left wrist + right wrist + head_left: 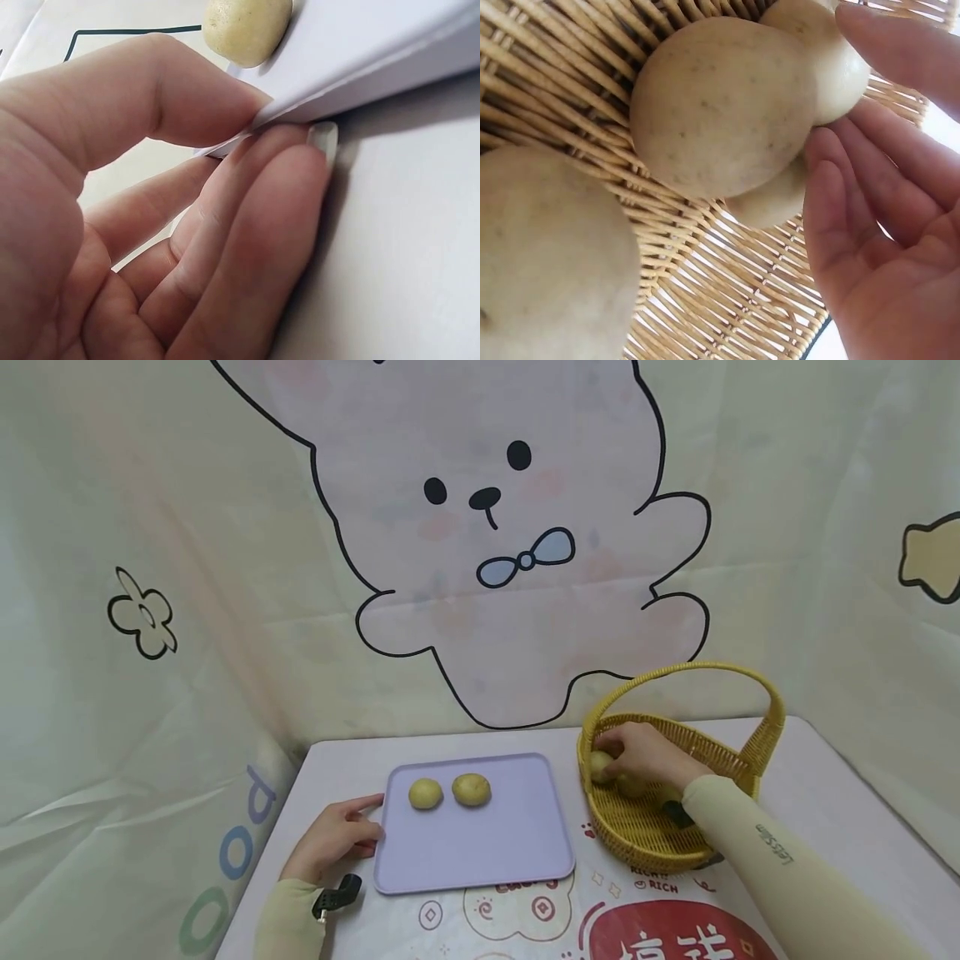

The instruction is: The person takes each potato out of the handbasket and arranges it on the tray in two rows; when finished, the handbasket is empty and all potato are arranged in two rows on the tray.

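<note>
The left hand [333,842] pinches the left rim of a pale lilac tray [517,852]; in the left wrist view the tray's edge [330,94] lies between that hand's [172,187] fingers. Two potatoes, one [425,793] beside the other [471,789], sit at the tray's back left. Inside a yellow wicker basket [645,852], the right hand [652,753] holds a potato [600,767] near the left wall. The right wrist view has this potato [836,67] between the thumb and fingers of the right hand [900,180], with several other potatoes [724,105] close by.
The basket's tall arched handle [767,735] rises over the right forearm. The printed white table [525,920] carries both tray and basket, the basket to the right. A cloth backdrop [300,685] with a cartoon bear hangs behind the table.
</note>
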The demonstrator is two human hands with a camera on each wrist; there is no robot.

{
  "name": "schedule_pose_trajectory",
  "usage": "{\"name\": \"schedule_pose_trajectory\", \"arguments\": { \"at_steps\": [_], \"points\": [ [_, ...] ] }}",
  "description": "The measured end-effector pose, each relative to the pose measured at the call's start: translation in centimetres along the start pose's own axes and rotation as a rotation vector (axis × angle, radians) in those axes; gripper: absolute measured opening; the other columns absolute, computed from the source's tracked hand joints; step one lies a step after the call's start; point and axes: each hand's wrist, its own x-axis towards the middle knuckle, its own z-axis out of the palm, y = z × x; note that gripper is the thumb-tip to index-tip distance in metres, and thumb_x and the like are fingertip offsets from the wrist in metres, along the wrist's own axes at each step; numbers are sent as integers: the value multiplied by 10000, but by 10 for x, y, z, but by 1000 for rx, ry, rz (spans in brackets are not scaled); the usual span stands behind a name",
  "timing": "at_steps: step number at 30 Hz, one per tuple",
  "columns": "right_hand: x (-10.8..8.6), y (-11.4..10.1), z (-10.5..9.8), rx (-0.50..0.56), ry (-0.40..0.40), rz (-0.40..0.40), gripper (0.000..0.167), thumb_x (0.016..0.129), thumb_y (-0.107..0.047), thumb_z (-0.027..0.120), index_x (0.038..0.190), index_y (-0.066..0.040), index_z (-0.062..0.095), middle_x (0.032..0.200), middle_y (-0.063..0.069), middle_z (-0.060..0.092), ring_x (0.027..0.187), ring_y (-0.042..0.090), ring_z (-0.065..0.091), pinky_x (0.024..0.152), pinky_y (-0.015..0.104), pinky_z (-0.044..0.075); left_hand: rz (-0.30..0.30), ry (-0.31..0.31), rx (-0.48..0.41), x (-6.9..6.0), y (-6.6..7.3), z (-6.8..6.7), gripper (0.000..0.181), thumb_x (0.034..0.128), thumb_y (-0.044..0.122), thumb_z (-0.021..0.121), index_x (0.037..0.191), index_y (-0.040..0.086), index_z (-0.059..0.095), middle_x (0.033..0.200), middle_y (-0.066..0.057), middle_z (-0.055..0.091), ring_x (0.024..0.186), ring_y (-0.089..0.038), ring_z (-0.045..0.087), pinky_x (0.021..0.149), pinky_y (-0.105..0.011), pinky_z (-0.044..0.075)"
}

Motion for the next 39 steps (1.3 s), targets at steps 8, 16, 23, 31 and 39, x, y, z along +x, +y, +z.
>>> {"name": "schedule_pose_trajectory", "arguments": {
  "at_steps": [8,16,23,31,39],
  "points": [
    [-9,1,-3,27,-1,9,354,856,-238,911,1191,-182,812,1131,20,765,1001,216,644,863,371,543,-5,-20,-8,4,4,1,743,827,67,819,1539,80,605,840,-53,664,694,-169,671,670,-291,620],
    [-15,1,-3,55,-3,9,334,856,-235,906,1169,-194,799,1151,19,763,997,212,645,834,339,540,7,-25,-12,5,7,1,738,822,74,818,1531,85,615,824,-47,659,679,-174,679,658,-283,618],
    [-31,-1,-7,40,31,0,465,846,-226,900,1291,-147,792,1240,53,787,1105,230,673,956,418,554,2,-33,-23,3,2,4,740,824,65,810,1534,67,606,831,-52,657,688,-172,682,667,-285,622],
    [-67,-13,-20,0,147,1,513,876,-347,885,1340,-155,776,1294,92,779,1177,282,702,1028,549,545,14,-11,-10,1,-2,0,728,821,52,774,1531,72,612,819,-48,647,655,-169,662,659,-282,616],
    [-103,-40,-9,111,213,-10,592,844,-423,918,1333,-124,775,1282,122,783,1150,274,766,939,441,633,-7,-14,-5,1,-1,-2,734,825,89,808,1533,89,614,825,-44,654,683,-170,679,671,-275,614]
  ]
}}
